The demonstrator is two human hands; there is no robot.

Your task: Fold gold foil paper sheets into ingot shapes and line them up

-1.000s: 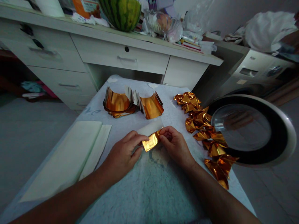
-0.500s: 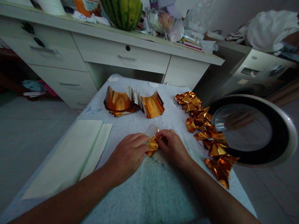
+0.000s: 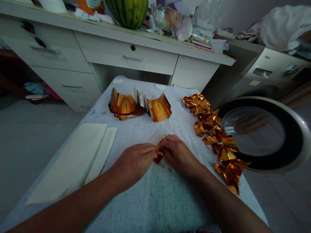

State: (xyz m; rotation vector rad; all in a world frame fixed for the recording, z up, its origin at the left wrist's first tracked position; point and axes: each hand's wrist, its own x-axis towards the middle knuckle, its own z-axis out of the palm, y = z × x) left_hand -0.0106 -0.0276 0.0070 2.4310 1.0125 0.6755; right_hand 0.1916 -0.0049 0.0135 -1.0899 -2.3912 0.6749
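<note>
Between my two hands, near the middle of the covered table point(image 3: 155, 207), is a small piece of gold foil point(image 3: 159, 156). My left hand point(image 3: 138, 158) pinches its left side, and my right hand point(image 3: 177, 153) grips its right side with bent fingers. A translucent whitish sheet point(image 3: 156, 136) shows just beyond the fingertips. Farther back stand two curved stacks of gold foil sheets, a left stack point(image 3: 123, 103) and a right stack point(image 3: 159, 108). Along the right edge lies a row of crumpled, folded gold foil pieces point(image 3: 209, 124).
White folded sheets point(image 3: 70, 158) lie at the table's left. Behind the table stands a white drawer cabinet point(image 3: 131, 61) with a watermelon point(image 3: 127, 11) and clutter on top. A washing machine's open round door point(image 3: 297, 136) hangs beside the table's right edge.
The foil between my hands has turned and looks narrower and darker. My left fingers have drawn closer together, and my right fingers have curled further over it.
</note>
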